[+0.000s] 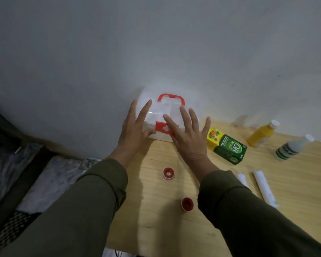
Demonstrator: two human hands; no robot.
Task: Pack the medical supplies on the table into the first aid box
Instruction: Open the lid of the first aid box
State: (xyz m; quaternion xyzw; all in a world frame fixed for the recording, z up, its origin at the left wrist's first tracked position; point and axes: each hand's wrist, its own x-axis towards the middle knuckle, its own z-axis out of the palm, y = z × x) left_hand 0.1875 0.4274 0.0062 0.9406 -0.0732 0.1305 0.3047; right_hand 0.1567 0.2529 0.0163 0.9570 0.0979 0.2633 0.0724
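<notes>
A clear plastic first aid box (160, 113) with a red handle and a red cross latch stands at the far left of the wooden table (202, 216), against the wall, lid down. My left hand (135, 129) is spread at its left side, thumb touching its front. My right hand (188, 135) lies flat, fingers apart, over its front right. On the table lie a green and yellow box (227, 146), a yellow bottle (262, 134), a white bottle (293, 148), two white rolls (265, 188) and two small red-capped jars (168, 173).
A grey wall rises directly behind the box. The table's left edge runs just left of the box, with patterned bedding (26, 182) below it. The second red jar (187, 204) stands between my forearms.
</notes>
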